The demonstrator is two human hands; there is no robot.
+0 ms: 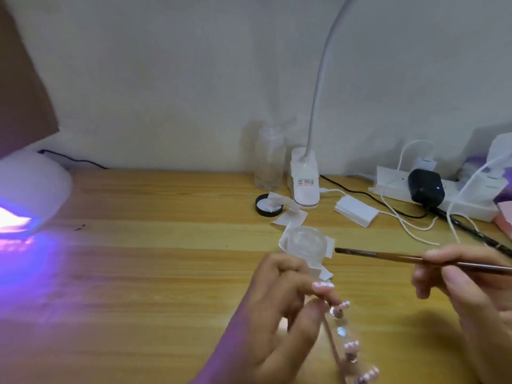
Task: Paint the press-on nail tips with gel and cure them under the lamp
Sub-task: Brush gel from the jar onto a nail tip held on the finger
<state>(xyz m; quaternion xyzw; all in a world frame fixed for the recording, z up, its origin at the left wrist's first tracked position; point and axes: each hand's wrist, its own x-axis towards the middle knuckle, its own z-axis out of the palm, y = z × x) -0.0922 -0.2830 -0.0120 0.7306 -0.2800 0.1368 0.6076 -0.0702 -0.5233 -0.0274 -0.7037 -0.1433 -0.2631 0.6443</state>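
Pink nail tips (352, 346) on a strip (341, 331), pinched by the curled left hand (277, 314); at three o'clock, the right hand (465, 286) grips a brush (388, 256).

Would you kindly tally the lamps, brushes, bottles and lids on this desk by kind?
lamps: 2, the curing lamp and the desk lamp
brush: 1
bottle: 1
lid: 1
total: 5

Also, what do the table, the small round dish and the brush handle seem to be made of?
The table looks like light wood or wood-look laminate: long grain stripes, a soft sheen. The small round dish seems clear glass or plastic: the white paper under it shows through. The brush handle looks like brown varnished wood, though blur leaves it uncertain.
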